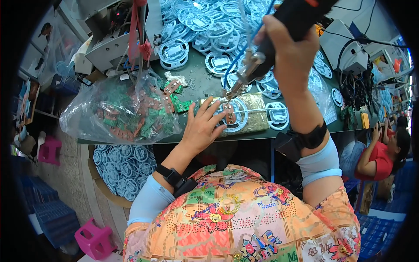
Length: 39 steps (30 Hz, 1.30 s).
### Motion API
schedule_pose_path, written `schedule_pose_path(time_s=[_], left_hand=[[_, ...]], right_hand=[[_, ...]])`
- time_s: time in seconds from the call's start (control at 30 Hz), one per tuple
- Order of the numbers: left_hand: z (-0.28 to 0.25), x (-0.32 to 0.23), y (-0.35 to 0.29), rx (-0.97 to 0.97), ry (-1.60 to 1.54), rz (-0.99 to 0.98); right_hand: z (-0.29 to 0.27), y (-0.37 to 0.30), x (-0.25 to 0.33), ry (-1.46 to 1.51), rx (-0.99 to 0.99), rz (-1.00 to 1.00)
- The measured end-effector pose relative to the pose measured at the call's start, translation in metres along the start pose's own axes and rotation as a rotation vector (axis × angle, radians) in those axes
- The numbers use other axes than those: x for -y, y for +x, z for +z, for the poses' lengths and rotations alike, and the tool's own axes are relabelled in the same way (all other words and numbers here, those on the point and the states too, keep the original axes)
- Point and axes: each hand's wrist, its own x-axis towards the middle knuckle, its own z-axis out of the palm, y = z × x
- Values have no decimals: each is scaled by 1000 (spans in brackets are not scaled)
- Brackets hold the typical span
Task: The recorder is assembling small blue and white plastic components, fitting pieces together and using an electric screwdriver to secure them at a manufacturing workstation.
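Ring (245, 115) above green bench (198, 75) (pink stool (93, 238) leftward), left hand (200, 124) splayed, right (291, 51) around driver (301, 18).

One wide fisheye view looks steeply down from head height, facing the green bench (196, 77) close ahead.

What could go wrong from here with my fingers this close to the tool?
The tip of the black handheld tool in your right hand might slip and nick your left hand, whose fingertips are right beside it. A slip could also scratch the brown circuit board. Separately, the clear bag of boards lies at the table's edge, so a bump might tip it off.
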Motion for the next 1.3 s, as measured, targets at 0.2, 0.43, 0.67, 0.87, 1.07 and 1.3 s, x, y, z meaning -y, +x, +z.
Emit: schedule_pose_path(time_s=[0.2, 0.43, 0.67, 0.87, 1.07, 1.3], left_hand=[[3, -2, 10, -230, -156, -4], [-5, 9, 11, -228, -7, 90], [-7, -1, 6, -34, -39, 91], [1, 0, 2, 7, -32, 97], [1, -1, 4, 16, -35, 93], [1, -2, 3, 24, -14, 74]], right_hand=[[0, -4, 39, 105, 52, -62], [-6, -12, 53, 275, 4, 10], [-28, -26, 19, 98, 83, -84], [-25, -32, 13, 93, 91, -60], [-26, -37, 11, 97, 67, -46], [-28, -47, 8, -38, 127, -197]])
